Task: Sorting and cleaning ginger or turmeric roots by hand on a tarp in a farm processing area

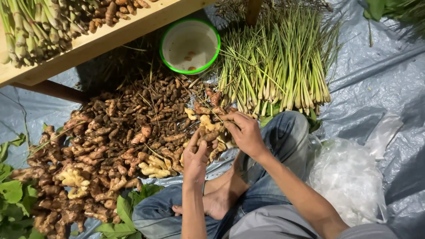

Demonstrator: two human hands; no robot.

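A knobby rhizome piece (210, 134) is pinched between the left hand (195, 160) and the right hand (245, 132), both closed on it above the knees; a large heap of rhizomes (110, 150) is left lying on the tarp (376, 88), and only a few bits are seen in the green-rimmed bowl (189, 44)
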